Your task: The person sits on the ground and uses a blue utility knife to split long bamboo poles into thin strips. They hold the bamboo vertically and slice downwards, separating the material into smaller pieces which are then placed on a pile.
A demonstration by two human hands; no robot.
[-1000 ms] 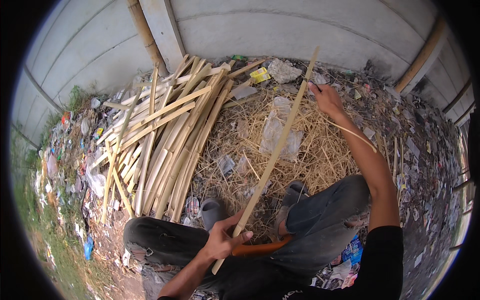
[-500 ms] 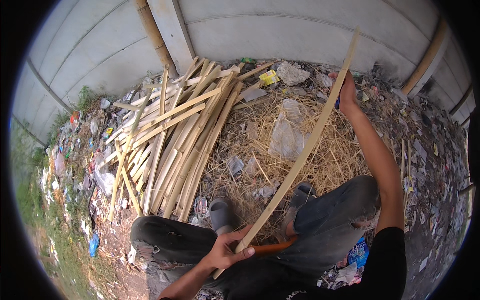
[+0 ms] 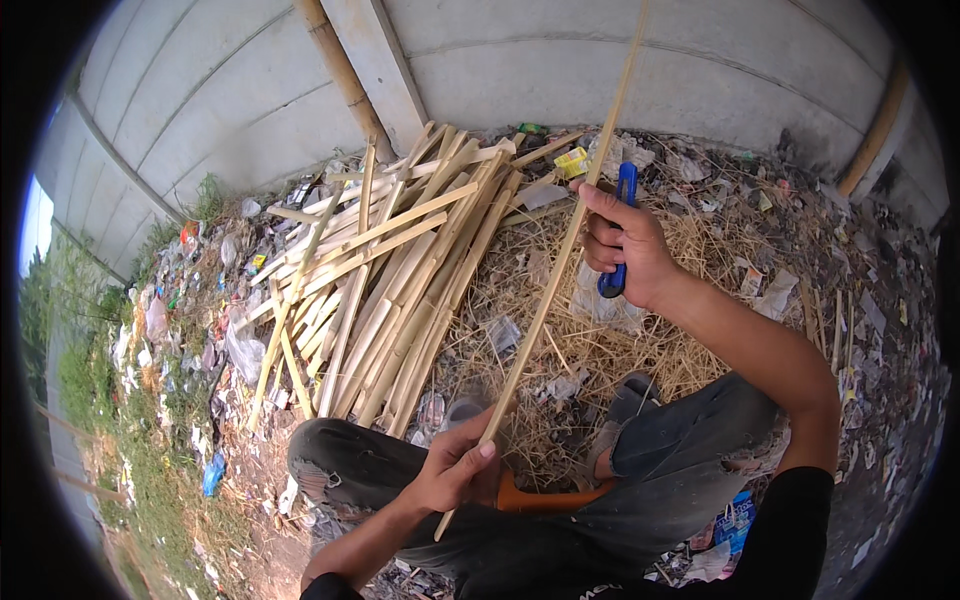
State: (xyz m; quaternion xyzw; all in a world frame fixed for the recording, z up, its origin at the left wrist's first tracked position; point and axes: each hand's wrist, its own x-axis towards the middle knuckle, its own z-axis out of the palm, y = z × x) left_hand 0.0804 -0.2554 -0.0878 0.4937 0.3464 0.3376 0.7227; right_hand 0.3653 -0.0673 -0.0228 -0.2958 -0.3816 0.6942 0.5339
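Note:
A long thin bamboo strip (image 3: pixel 545 305) runs steeply from my lap up past the wall. My left hand (image 3: pixel 455 468) grips its lower end just above my knee. My right hand (image 3: pixel 622 248) is closed around the strip higher up and also holds a blue-handled knife (image 3: pixel 618 232) against it. An orange object (image 3: pixel 545 497) lies across my lap, partly hidden under my left hand. I sit with bent knees in grey trousers, feet in grey sandals (image 3: pixel 628 397) on the straw.
A pile of split bamboo slats (image 3: pixel 400 285) lies to my left front. Straw and shavings (image 3: pixel 700 330) cover the ground ahead, mixed with plastic litter. A grey concrete wall (image 3: pixel 560 75) with leaning bamboo poles (image 3: pixel 335 60) stands behind. Grass (image 3: pixel 100 390) borders the left.
The strip has swung more upright. My right hand has drawn back toward me along the strip, from the far end to its middle. My left hand stays at the lower end.

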